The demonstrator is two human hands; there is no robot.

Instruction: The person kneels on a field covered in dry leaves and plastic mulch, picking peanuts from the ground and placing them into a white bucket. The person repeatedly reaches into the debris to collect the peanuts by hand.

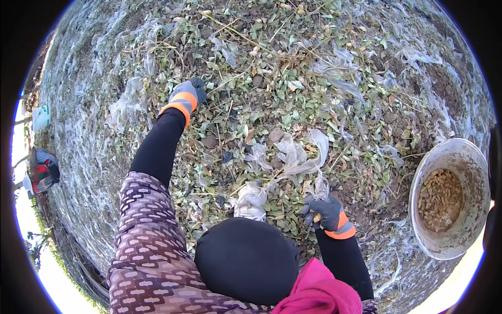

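Note:
My left hand (189,94), in a grey and orange work glove, reaches out to the ground litter of dry leaves and stems. Its fingertips point down and away, so whether they grip anything is hidden. Closer to my body, my right hand (326,214) wears a matching glove. Its curled fingers hold a peanut pod (317,218). Just above those fingers trails a torn strip of clear plastic film (302,157). A few loose pods, such as a pale peanut (255,51), lie among the leaves farther out.
On my right stands a worn metal basin (416,184) with many peanuts (440,196) in its bottom. Shreds of plastic mulch film (127,104) cover the soil. A white shoe (251,202) shows beyond my knee (247,259). At far left are another person (44,172) and a white bucket (41,117).

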